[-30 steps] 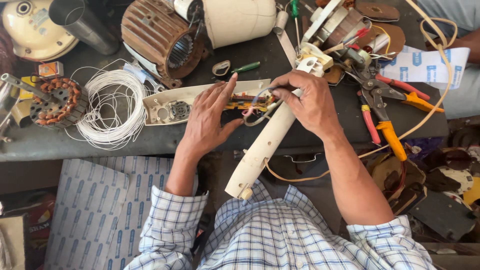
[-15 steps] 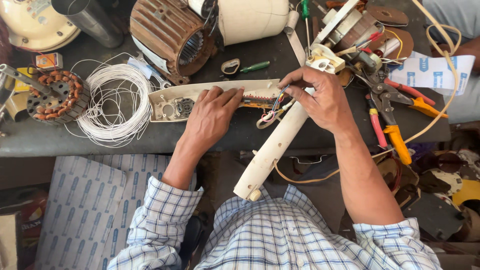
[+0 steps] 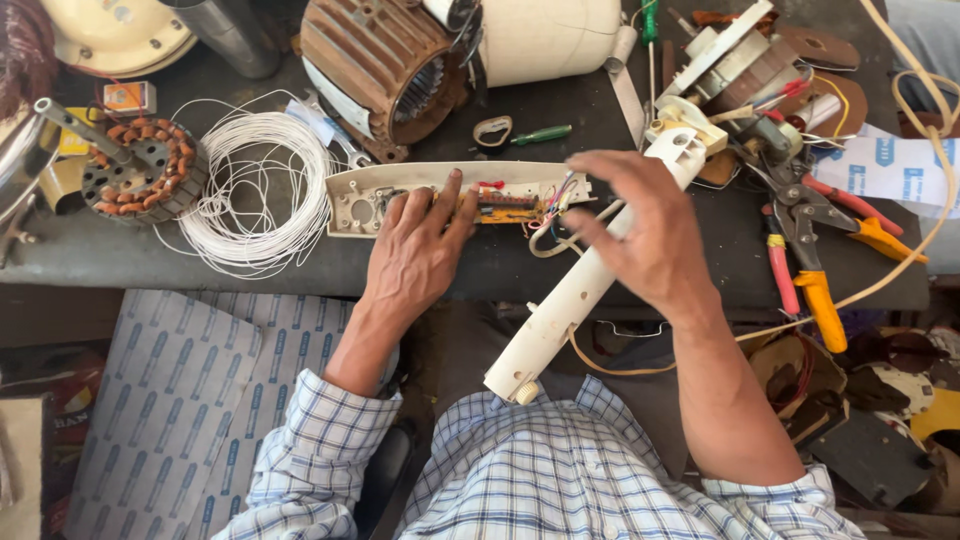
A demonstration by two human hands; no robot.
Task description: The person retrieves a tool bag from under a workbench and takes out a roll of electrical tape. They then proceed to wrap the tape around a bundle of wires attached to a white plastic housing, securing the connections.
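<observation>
My left hand (image 3: 415, 250) lies flat on a long cream housing (image 3: 350, 200) on the dark workbench, fingers spread over its open inside. A small circuit board (image 3: 500, 208) with a bunch of coloured wires (image 3: 555, 200) sits in that housing just right of my fingertips. My right hand (image 3: 640, 235) hovers with its fingers apart above a cream plastic tube (image 3: 560, 310), holding nothing. The tube slants from the bench down over its front edge toward my lap.
Left of the housing lie a coil of white wire (image 3: 255, 190) and a copper-wound stator (image 3: 135, 170). A brown ribbed motor body (image 3: 375, 60) and a white cylinder (image 3: 550, 35) stand behind. A green screwdriver (image 3: 535, 133), orange-handled cutters (image 3: 820, 290) and red-handled pliers (image 3: 780, 270) lie on the right.
My right hand has let go of the wires it was pinching and opened, its fingers spreading above the tube. My left hand stays pressed on the housing.
</observation>
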